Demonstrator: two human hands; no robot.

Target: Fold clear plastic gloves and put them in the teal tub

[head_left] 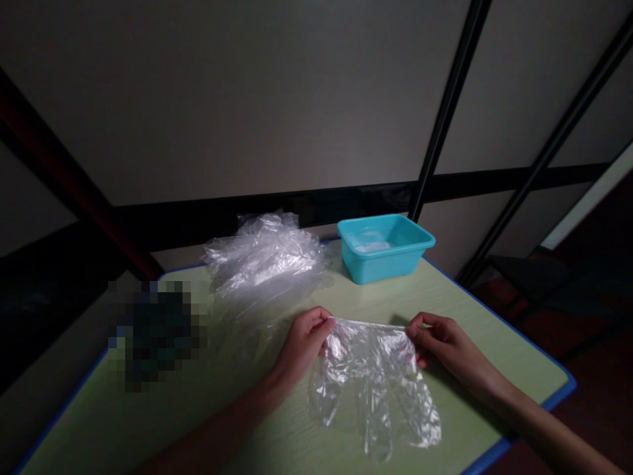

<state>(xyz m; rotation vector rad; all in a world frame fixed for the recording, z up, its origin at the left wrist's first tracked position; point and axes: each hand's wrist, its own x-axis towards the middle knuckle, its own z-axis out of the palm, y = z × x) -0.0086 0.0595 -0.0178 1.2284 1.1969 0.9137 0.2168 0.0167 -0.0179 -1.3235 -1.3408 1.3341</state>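
Observation:
A clear plastic disposable glove (376, 389) lies flat on the pale green table (198, 422), its fingers pointing toward me. My left hand (304, 343) pinches the left corner of the glove's cuff. My right hand (440, 340) pinches the right corner, so the cuff edge is stretched straight between the two hands. Both hands rest low over the tabletop near its middle.
A heap of clear plastic gloves (264, 260) sits at the back of the table. A turquoise plastic tub (386, 247) stands at the back right with something pale inside. A blurred dark patch (155, 330) lies at the left. The table's blue edge (558, 392) runs close on the right.

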